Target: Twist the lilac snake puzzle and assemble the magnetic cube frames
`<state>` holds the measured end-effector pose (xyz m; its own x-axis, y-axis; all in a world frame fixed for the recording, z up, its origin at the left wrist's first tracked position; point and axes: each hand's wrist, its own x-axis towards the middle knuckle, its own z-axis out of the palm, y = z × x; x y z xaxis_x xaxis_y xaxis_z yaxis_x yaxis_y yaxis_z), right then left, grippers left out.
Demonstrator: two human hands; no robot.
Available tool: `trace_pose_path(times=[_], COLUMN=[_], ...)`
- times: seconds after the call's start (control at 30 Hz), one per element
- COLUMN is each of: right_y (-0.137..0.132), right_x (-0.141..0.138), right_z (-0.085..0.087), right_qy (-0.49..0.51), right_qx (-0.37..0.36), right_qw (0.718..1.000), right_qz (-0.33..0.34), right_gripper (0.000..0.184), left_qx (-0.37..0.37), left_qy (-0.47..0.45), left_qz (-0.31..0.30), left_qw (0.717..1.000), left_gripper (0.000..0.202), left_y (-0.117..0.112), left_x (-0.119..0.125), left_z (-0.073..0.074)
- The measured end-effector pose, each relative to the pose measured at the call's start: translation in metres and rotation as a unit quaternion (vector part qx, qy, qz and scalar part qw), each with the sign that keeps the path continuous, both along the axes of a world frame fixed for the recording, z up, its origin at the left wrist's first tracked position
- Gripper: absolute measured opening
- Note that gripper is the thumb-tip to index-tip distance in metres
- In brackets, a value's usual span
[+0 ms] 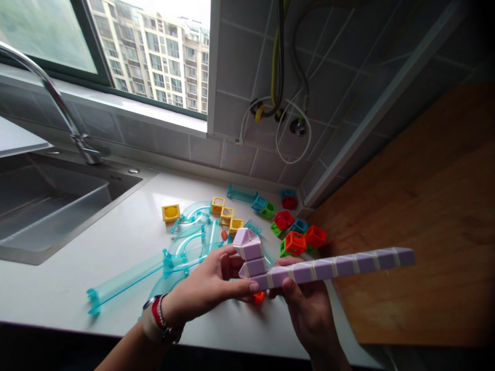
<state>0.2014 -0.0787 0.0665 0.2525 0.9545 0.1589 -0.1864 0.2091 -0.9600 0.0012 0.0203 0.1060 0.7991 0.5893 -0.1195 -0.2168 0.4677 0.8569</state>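
Both hands hold a lilac snake puzzle (323,270) above the counter. Its long straight run of segments points to the right, while the left end is folded up into a stepped, hooked shape. My left hand (216,281) is closed on the folded end, with the thumb along the lower segment and the other fingers partly hidden behind. Around the start of the straight run, my right hand (305,304) grips with its thumb in front. Beneath and behind the puzzle lie clear teal track pieces (127,278) and red cubes (296,243).
Yellow cubes (170,213) and blue and green cubes (266,208) are scattered on the white counter (116,247). To the left is a sink (58,206) with a faucet (58,98). A wooden panel (417,216) stands at the right. Cables and pipes (278,62) hang on the tiled wall.
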Motion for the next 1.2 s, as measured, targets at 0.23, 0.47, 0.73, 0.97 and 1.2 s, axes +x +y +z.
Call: trace_pose_path(times=[0.23,0.47,0.73,0.97,1.2], right_y=[0.002,0.006,0.005,-0.005,-0.009], right_x=[-0.007,-0.015,-0.029,-0.042,-0.042], right_z=[0.012,0.019,0.004,0.010,0.009], right_qy=[-0.156,-0.311,-0.341,-0.282,-0.126], right_qx=[0.039,0.143,0.197,0.210,0.127], right_qw=[0.984,0.931,0.912,0.925,0.976], right_qz=[-0.081,-0.123,-0.112,-0.147,-0.125], right_gripper=[0.026,0.027,0.053,0.041,0.038], left_qx=[0.039,0.003,0.012,0.127,0.253], left_qy=[0.050,0.044,-0.025,-0.070,0.032], left_qz=[0.043,0.117,0.156,0.109,0.179], left_qw=[0.997,0.992,0.987,0.983,0.950], left_gripper=[0.045,0.048,0.057,0.079,0.059], left_y=[-0.001,-0.003,-0.011,0.001,-0.012], left_x=[0.005,0.011,0.020,0.002,0.001], left_z=[-0.001,-0.004,-0.011,-0.010,-0.006])
